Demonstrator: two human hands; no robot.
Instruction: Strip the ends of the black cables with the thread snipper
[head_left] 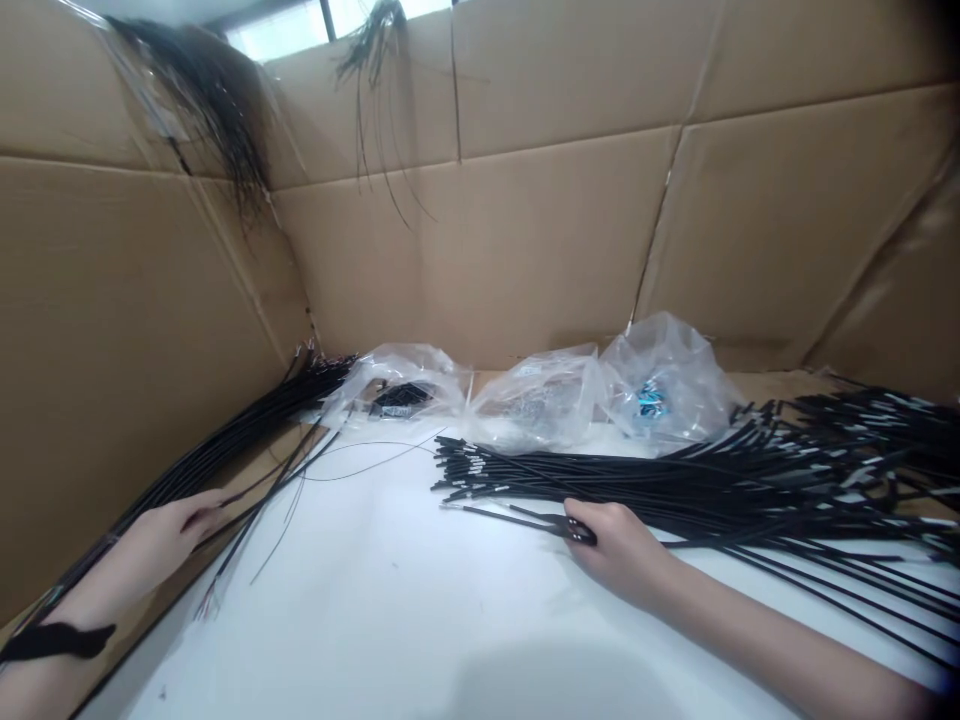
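Note:
My left hand (169,535) is at the left edge of the white work surface (390,600), its fingers closed around thin dark strands (259,485) that run out toward the middle. Beside it, a loose black cable ends in frayed, bare wires (206,603). My right hand (619,545) is closed at the front of a pile of black cables (600,475). Two black cable ends (499,518) with pale tips stick out leftward from its grip. A glossy black thing (580,531) shows at its fingers; its kind is unclear.
Three clear plastic bags stand along the back: one with black parts (401,398), one with clear pieces (536,400), one with blue parts (651,400). A long black cable bundle (225,450) lies left. Cardboard walls (480,260) enclose the surface; dark strands (202,90) hang over them.

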